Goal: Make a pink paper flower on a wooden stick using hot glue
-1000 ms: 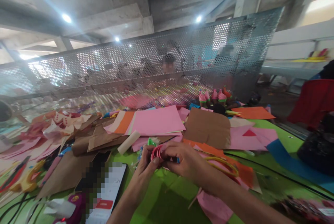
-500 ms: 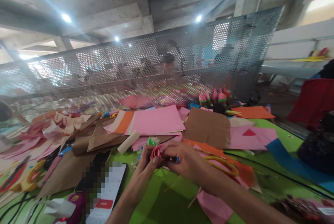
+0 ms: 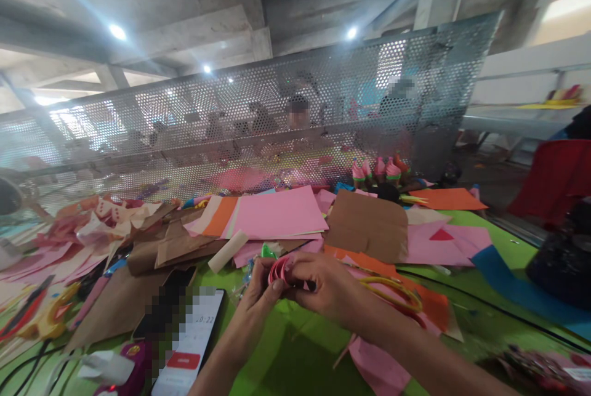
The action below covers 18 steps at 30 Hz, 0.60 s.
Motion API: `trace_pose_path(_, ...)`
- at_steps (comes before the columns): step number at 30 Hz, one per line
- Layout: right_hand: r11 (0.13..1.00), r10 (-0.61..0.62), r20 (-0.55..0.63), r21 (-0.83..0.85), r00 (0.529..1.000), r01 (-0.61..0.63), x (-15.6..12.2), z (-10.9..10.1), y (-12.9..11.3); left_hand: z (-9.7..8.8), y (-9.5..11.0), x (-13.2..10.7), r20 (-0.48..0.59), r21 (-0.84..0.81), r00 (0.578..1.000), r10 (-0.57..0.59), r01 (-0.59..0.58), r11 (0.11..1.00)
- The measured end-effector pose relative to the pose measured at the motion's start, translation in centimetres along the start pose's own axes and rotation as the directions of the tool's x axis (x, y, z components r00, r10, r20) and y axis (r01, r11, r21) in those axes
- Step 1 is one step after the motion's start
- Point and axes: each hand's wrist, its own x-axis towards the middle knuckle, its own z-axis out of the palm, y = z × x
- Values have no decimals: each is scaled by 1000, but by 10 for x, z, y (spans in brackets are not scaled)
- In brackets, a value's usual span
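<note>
A coiled pink strip, looped in several turns, is held between both hands above the green table. My left hand is closed on its left side, with the thumb pressed along the lower edge. My right hand pinches the strip's right side, its fingers bent and partly hiding it. Just behind the left hand lie a green piece and some clear crinkled wrap. Pink sheets and a pale rolled tube lie beyond the hands.
A phone, a white plug and a yellow glue gun are at the left. Brown sheet, yellow ring and blue strip lie rightward. Pink ice-cream-like figures stand by the perforated metal screen.
The right hand has shifted very slightly, and the pink coil's turns look a little more spread. Both hands keep hold of it. The rest stays in place.
</note>
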Motion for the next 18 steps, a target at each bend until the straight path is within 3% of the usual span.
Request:
trace_pose_path(12, 1000, 0, -15, 6, 1000, 0, 0, 0, 1, 0, -2, -2, -29, -26, 999, -37, 36, 999)
trace_pose_path(18, 999, 25, -14, 21, 1000, -25, 0, 0, 0, -1, 0, 0, 17, -30, 999, -47, 47, 998)
